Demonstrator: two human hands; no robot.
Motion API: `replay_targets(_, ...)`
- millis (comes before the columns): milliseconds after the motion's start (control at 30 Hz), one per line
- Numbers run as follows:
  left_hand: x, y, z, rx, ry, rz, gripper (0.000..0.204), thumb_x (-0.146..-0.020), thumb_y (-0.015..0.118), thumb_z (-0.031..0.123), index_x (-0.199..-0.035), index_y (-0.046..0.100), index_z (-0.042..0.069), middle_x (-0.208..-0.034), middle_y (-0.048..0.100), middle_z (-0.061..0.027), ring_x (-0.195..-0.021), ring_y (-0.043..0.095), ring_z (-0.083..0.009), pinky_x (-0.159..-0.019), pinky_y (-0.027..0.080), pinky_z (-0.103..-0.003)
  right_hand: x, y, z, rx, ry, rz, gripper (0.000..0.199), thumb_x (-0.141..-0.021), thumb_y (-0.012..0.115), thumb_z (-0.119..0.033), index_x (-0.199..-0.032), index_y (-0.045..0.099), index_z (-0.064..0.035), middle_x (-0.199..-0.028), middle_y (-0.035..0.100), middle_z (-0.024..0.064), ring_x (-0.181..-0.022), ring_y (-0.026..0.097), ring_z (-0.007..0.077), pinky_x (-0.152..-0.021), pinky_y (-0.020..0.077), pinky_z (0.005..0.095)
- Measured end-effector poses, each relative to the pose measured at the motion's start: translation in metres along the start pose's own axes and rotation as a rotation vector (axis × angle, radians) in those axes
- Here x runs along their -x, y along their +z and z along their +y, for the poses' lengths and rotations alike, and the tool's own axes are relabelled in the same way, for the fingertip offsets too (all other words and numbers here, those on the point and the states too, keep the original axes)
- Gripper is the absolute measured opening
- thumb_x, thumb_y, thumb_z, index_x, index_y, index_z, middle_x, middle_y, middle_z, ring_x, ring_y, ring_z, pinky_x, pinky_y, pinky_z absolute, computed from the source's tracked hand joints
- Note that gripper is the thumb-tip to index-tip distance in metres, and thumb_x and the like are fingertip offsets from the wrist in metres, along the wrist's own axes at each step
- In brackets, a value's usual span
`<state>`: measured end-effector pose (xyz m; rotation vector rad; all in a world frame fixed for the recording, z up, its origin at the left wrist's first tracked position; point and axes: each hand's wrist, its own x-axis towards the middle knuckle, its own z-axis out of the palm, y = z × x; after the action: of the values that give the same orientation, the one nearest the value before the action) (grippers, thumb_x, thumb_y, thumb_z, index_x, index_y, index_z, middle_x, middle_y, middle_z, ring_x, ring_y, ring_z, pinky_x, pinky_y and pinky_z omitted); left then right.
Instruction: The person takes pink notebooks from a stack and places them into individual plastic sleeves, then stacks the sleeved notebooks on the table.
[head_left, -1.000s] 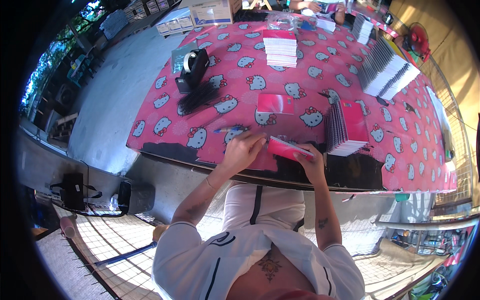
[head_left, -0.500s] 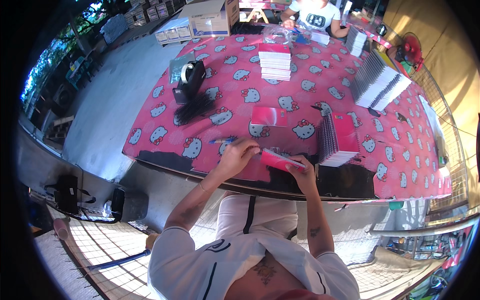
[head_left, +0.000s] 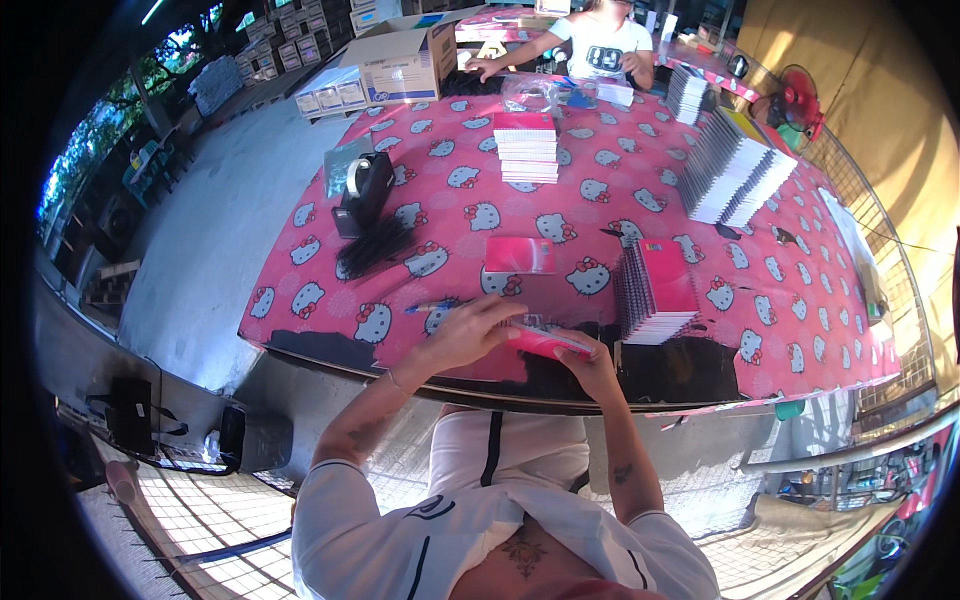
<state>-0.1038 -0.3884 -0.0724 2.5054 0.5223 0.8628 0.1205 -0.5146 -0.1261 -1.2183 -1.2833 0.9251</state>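
Just above the table's near edge I hold a small pink notebook [head_left: 548, 343], tilted, with its wire binding along the far side. My right hand [head_left: 592, 366] grips its right end, thumb on the cover. My left hand [head_left: 474, 330] is closed at its left end, fingers over the wire edge; the exact fingertip contact is hard to make out. Beyond it a pink notebook [head_left: 520, 255] lies flat. To the right stands a row of spiral notebooks [head_left: 660, 290]. A blue-and-white pen [head_left: 432, 306] lies by my left hand.
On the pink patterned tablecloth [head_left: 465, 178] are a tape dispenser [head_left: 366, 195], a bundle of black wires [head_left: 375, 248] and a notebook stack [head_left: 526, 150]. Taller notebook stacks [head_left: 735, 168] stand at the right. Across the table a co-worker [head_left: 603, 50] sits near a cardboard box [head_left: 405, 68].
My left hand has come over the notebook's left end, and the notebook has turned slightly. The view has shifted a little. Across the table, the co-worker's arm now reaches out toward the black pile.
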Motion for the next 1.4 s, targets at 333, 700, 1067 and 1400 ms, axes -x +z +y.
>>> replay_targets(333,-0.003,-0.007,0.003,-0.061,-0.054,-0.12,0.023,-0.086,0.071,0.023,-0.102,0.064,0.008,-0.103,0.063,-0.0076,-0.097,0.063,-0.0323,-0.085,0.049,-0.048,0.006,0.004,0.003,-0.021,-0.04,-0.002,0.028,-0.094,0.064,-0.003,-0.122,0.066,-0.0011,-0.107,0.071,0.0059,-0.099,0.06,0.0085,-0.09,0.0463,0.0251)
replay_targets(700,0.042,0.058,0.029,-0.605,0.071,0.073,0.084,-0.086,0.06,0.053,-0.148,0.037,0.001,-0.154,0.035,-0.0199,-0.146,0.028,-0.0377,-0.109,0.012,-0.072,0.01,0.021,-0.014,-0.078,-0.093,0.298,0.03,-0.095,0.066,-0.009,-0.124,0.064,0.0005,-0.107,0.069,0.0043,-0.093,0.061,0.0095,-0.084,0.0494,0.025)
replay_targets(1067,-0.014,0.023,0.053,-0.707,-0.034,0.043,0.086,-0.088,0.051,0.062,-0.147,0.038,0.0,-0.154,0.036,-0.019,-0.143,0.033,-0.0364,-0.106,0.024,-0.069,0.02,0.026,-0.025,-0.184,0.064,0.23,0.031,-0.094,0.066,-0.007,-0.124,0.064,0.0002,-0.109,0.068,0.0043,-0.095,0.06,0.0085,-0.083,0.0507,0.0252)
replay_targets(1400,-0.003,0.029,0.064,-0.639,0.059,-0.009,0.087,-0.09,0.049,0.063,-0.145,0.038,-0.004,-0.149,0.039,-0.0258,-0.14,0.035,-0.0416,-0.109,0.024,-0.065,0.015,0.015,-0.041,-0.141,0.024,0.113,0.034,-0.092,0.065,-0.002,-0.126,0.064,0.0005,-0.115,0.07,0.0073,-0.105,0.059,0.0095,-0.095,0.0465,0.0273)
